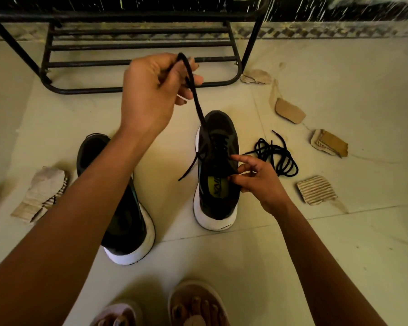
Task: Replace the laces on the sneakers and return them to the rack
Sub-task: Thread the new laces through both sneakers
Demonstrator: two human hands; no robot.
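At the far left a torn scrap of cardboard lies on the pale floor. Just right of it stands one sneaker, dark with a white sole, toe pointing away, partly hidden under the left forearm. The left hand is raised above the floor in front of the black metal rack at the far wall, its fingers curled tight round a black lace. This lace runs taut down into the eyelets of the second sneaker, which stands right of centre; the lace's other end hangs off the shoe's left side. The right hand pinches the right edge of that shoe's opening, forefinger stretched toward the eyelets. Right of the shoe a loose lace lies tangled on the floor, with more cardboard pieces around it.
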